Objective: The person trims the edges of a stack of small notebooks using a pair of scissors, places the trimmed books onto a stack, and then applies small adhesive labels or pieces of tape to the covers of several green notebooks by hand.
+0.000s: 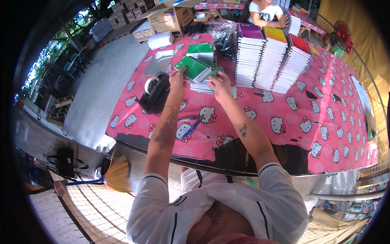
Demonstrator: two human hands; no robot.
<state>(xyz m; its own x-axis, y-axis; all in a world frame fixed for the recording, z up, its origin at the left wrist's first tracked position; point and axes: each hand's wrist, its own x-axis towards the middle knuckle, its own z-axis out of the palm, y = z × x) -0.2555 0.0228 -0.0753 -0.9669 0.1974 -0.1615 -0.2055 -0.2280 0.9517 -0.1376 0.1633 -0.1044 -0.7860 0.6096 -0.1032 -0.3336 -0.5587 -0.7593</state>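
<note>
The left hand has its grip on the near corner of a green notebook, tilted up off the low pile of notebooks below; the right hand presses on that pile's near edge, though I cannot tell whether its grip is closed on anything; another green notebook lies just beyond; to the right stand three tall stacks of notebooks, seemingly sorted already, so only the small pile looks left; a tape dispenser sits left on the pink bench; blue pens lie nearer.
</note>
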